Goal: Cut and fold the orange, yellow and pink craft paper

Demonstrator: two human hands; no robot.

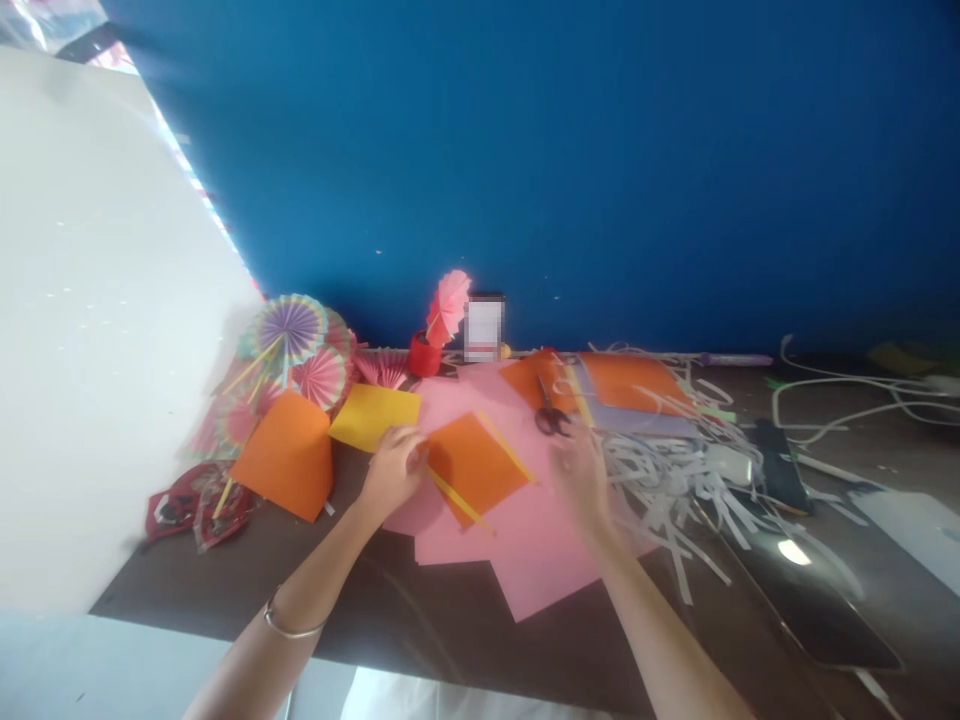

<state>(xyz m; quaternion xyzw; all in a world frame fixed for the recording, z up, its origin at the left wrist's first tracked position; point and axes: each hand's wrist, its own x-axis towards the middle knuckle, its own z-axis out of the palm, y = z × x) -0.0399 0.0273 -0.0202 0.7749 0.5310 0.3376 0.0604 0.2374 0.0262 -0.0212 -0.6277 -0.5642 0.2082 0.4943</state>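
Note:
My left hand (397, 465) is closed, its fingertips at the left corner of a square orange paper (478, 465). Two narrow yellow paper strips lie along this square: a lower strip (463, 502) that runs past its edge, and an upper strip (508, 447). Beneath are overlapping pink sheets (525, 580). Over their right side is my right hand (581, 470), smeared by motion, so its fingers cannot be made out. Just beyond it are dark-handled scissors (553, 420). A yellow paper (375, 415) lies past my left hand.
Left are a larger orange sheet (289, 455), folded paper fans (289, 330) and a red packet (176, 500). A red holder (425, 355) stands by the blue wall. To the right are tangled white paper strips (667, 470), a phone (825, 600) and white cables (847, 385).

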